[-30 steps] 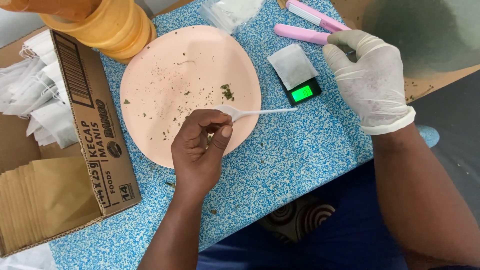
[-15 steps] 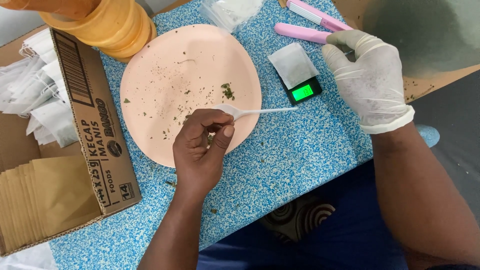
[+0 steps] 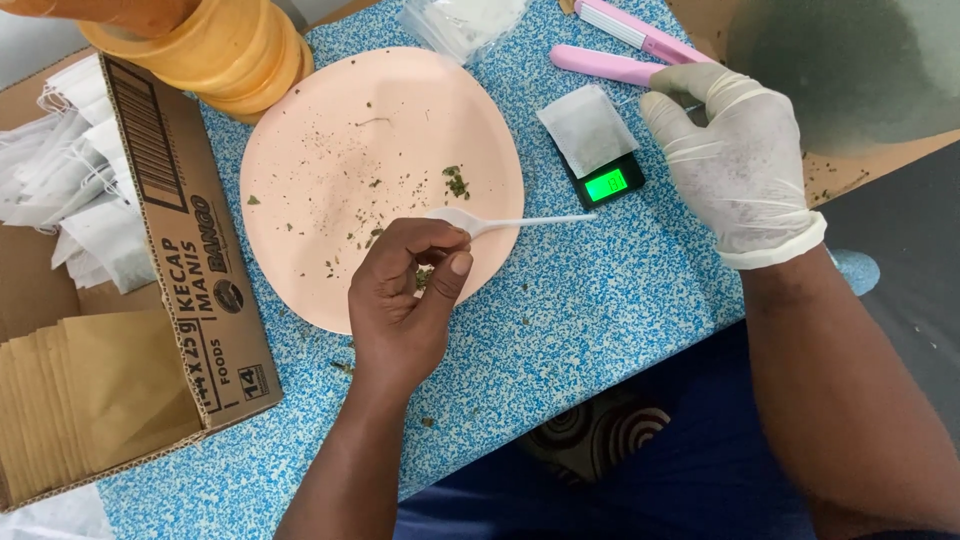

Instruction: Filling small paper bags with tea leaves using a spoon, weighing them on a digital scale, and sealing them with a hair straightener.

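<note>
So that's one pink plate (image 3: 330, 120), one white plastic spoon (image 3: 510, 223), one little scale (image 3: 603, 178) with one white sachet (image 3: 585, 130) on it, two pink sticks (image 3: 600, 66), one cardboard box (image 3: 185, 260).

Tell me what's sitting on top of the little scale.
A white filter bag lies on the small black scale, covering most of its platform. Only the lit green display shows; the bag's contents cannot be seen.

Pinch of green dried leaf bits (image 3: 424, 277) held between bare left hand (image 3: 400, 300) fingertips over near edge of pink plate (image 3: 300, 190); white plastic spoon (image 3: 505, 223) lying flat, bowl on plate, handle pointing right.
</note>
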